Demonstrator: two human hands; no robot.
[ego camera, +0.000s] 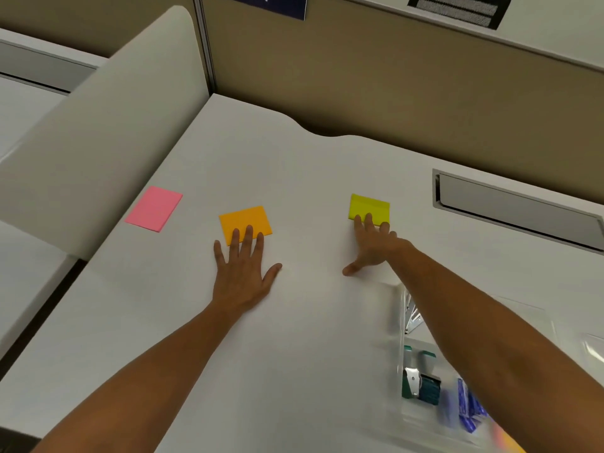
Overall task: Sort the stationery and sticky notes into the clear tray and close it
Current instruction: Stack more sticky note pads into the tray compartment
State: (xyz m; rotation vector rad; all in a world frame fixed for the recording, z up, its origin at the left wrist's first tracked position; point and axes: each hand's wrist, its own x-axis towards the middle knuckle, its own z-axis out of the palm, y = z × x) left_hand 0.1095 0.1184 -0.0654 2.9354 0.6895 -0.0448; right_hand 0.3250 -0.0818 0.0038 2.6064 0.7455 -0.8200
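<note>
On white desk, left hand lies spread, fingertips pressing orange rectangular sticky-note pad; right hand, fingers straight, touches yellow pad, probably to slide both toward clear plastic tray w/ stationery near right. Pink pad waits far left.

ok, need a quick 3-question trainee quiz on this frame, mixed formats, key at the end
1. True or false: the pink sticky pad is under the left hand.
2. Multiple choice: the right hand has its fingertips on which pad? A) pink B) orange C) yellow-green
3. Fill in: the clear tray lies on the desk under the person's ____ forearm.

Key
1. False: the left fingertips rest on the orange sticky pad; the pink one lies untouched, farther left.
2. C, the yellow-green sticky pad.
3. right
</note>
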